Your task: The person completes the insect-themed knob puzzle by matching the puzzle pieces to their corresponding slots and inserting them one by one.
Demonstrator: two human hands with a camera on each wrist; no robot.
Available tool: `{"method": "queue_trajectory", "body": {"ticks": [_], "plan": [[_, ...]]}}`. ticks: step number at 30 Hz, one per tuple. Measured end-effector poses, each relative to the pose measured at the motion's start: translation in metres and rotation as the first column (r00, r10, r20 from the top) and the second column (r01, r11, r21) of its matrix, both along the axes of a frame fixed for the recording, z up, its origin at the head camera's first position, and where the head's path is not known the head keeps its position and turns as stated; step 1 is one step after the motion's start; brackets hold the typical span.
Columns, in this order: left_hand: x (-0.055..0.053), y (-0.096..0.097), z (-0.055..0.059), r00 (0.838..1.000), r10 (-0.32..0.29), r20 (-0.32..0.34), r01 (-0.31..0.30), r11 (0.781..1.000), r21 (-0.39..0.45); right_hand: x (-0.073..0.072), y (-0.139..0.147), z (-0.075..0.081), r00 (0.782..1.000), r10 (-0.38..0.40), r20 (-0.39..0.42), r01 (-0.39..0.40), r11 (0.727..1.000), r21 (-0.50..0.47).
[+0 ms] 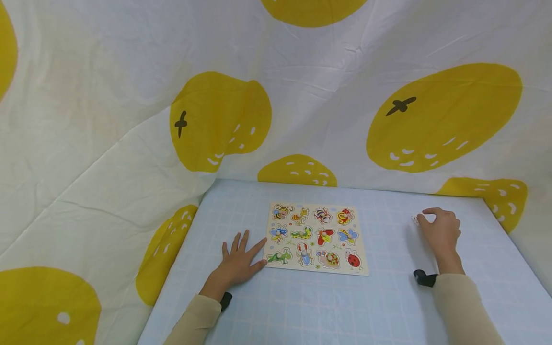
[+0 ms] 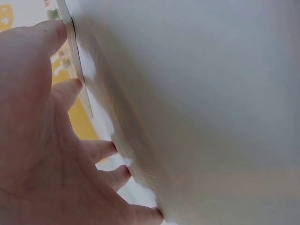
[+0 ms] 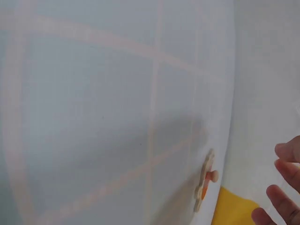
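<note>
A wooden insect puzzle board lies flat on the table, with colourful bugs across its face. My left hand spreads its fingers at the board's lower left. Thumb and index finger touch the board's edge in the left wrist view; the other fingertips rest on the tablecloth. To the right, my right hand hovers above the cloth, fingers loosely bent. A small knobbed puzzle piece lies on the cloth, apart from the right fingertips. From the head, that piece is partly hidden by the thumb.
A pale blue checked cloth covers the table. White fabric with yellow fruit prints hangs behind and along the left side. Dark wrist straps show at both wrists.
</note>
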State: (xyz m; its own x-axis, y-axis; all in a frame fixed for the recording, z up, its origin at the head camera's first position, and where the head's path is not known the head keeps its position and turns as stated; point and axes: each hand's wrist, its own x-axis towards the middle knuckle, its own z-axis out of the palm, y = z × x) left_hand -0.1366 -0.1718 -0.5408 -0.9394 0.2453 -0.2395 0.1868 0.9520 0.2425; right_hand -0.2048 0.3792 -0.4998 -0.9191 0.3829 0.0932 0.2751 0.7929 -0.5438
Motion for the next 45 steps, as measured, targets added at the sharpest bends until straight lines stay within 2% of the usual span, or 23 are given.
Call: {"method": "queue_trajectory", "body": {"ticks": [5, 12, 25, 38, 45], "plan": [[-0.001, 0.0, 0.0, 1.0, -0.001, 0.0, 0.001, 1.0, -0.003, -0.004, 0.01, 0.001, 0.998, -0.039, 0.039, 0.04, 0.999, -0.022], [-0.001, 0.0, 0.0, 1.0, -0.004, -0.008, 0.004, 1.0, 0.004, -0.008, 0.02, -0.009, 0.993, -0.071, 0.093, 0.075, 0.997, -0.034], [0.001, 0.0, 0.004, 1.0, -0.01, -0.014, 0.011, 1.0, 0.022, -0.012, 0.03, -0.017, 0.982, -0.053, 0.181, 0.071, 0.993, -0.093], [0.0, 0.001, 0.0, 1.0, -0.007, -0.02, 0.007, 1.0, -0.001, -0.016, 0.035, -0.029, 0.976, -0.057, 0.211, 0.068, 0.997, -0.046], [0.0, 0.001, 0.002, 1.0, -0.004, -0.011, 0.004, 1.0, 0.003, -0.019, 0.036, -0.034, 0.966, -0.064, 0.25, 0.073, 0.997, -0.03]]}}
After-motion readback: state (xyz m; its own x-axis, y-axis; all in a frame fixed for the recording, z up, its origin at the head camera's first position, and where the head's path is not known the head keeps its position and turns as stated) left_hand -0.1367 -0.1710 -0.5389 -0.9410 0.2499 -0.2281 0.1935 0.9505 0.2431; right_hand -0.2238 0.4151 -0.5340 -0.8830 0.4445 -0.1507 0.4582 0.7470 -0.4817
